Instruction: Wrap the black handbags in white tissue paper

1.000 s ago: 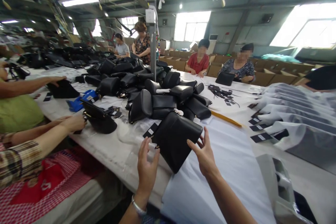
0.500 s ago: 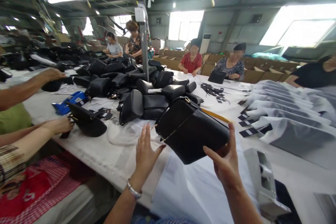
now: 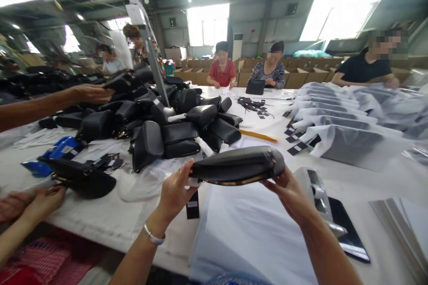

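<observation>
Between my two hands a black handbag (image 3: pixel 234 164) is held up edge-on above the table, its gold zipper showing along the lower side. My left hand (image 3: pixel 175 193) grips its left end, and my right hand (image 3: pixel 289 193) grips its right end from below. From the bag's left end hangs a black tag (image 3: pixel 192 205) with a white label. Beneath the bag lies a stack of pale translucent sheets (image 3: pixel 247 231). Just beyond it a heap of black bags (image 3: pixel 180 136) covers the middle of the table.
A tape dispenser (image 3: pixel 317 200) stands right of the sheets, beside a dark flat panel (image 3: pixel 347 229). Wrapped bags (image 3: pixel 347 138) line up at right. At left, co-workers' hands (image 3: pixel 47 200) are by another black bag (image 3: pixel 80 178); a blue dispenser (image 3: pixel 55 153) lies behind it.
The handbag has turned from its broad face to its zipped edge, and my left hand has closed on its left end. A co-worker's arm at left now reaches into the heap. The view has swung right.
</observation>
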Demonstrator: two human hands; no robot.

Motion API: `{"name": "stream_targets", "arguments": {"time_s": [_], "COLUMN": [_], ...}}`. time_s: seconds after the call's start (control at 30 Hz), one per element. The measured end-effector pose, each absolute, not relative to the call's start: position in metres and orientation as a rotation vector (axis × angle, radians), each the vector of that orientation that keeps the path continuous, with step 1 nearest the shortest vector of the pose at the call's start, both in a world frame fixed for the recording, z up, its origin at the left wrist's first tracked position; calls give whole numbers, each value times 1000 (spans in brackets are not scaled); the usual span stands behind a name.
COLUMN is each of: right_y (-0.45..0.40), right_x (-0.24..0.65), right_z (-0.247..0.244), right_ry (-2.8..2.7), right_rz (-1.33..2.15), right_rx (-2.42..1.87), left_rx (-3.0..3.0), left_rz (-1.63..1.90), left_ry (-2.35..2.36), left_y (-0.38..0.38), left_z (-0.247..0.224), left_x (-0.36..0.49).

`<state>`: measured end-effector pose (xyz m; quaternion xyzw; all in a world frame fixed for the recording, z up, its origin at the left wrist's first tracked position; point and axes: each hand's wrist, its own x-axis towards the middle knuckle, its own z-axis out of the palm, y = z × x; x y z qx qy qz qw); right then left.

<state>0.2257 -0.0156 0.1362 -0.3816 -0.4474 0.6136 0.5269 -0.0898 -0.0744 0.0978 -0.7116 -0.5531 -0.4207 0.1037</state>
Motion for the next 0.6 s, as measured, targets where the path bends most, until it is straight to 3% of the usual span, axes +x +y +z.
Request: {"name": "stream_targets", "arguments": {"time_s": [0.1, 0.27, 0.6], "right_y": [-24, -43, -78], "right_x": [244, 261, 283], "right_z": [95, 46, 70], "right_ry": [-790, -292, -182], "right_rz": [1616, 1671, 1863], "right_rx": [-1083, -1000, -1060], "left_rx": [-2262, -2560, -2776], "left_rz": [-1014, -793, -779], "left_ry": [-1328, -1134, -1095], "left_y": [-78, -83, -98], "left_z": [92, 83, 74], "left_x": [-82, -52, -34]}}
